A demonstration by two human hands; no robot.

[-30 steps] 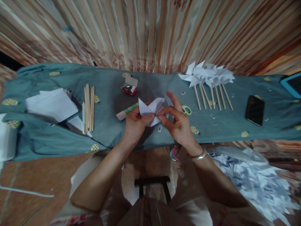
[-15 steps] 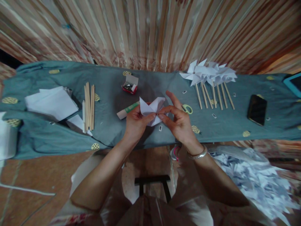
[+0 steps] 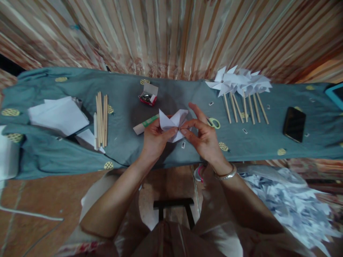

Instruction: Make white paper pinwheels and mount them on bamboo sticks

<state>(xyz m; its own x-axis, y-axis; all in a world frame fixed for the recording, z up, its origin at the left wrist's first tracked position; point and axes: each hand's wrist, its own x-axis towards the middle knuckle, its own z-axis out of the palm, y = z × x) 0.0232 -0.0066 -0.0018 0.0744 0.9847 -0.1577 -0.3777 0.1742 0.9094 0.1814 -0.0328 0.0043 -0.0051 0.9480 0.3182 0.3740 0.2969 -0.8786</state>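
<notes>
A white folded paper pinwheel (image 3: 171, 123) is held between my hands above the middle of the table. My left hand (image 3: 155, 139) grips its left side, with the thumb pressed near the centre. At the centre, the thumb and index finger of my right hand (image 3: 202, 137) pinch a tiny dark piece, too small to make out; another finger sticks up. Behind my left hand lies a green and pale tube-like item (image 3: 146, 125), partly covered. Scissors with pale green handles (image 3: 214, 123) lie just beyond my right hand.
An open small red box (image 3: 148, 96) of metal bits stands behind. To the left are wooden sticks (image 3: 101, 121) and stacked white paper (image 3: 59, 116). To the right are finished pinwheels on sticks (image 3: 241, 84) and a phone (image 3: 294, 124). A bag of paper scraps (image 3: 289, 207) is below right.
Both hands keep the same hold on the pinwheel, with hardly any movement. The view has shifted very slightly.
</notes>
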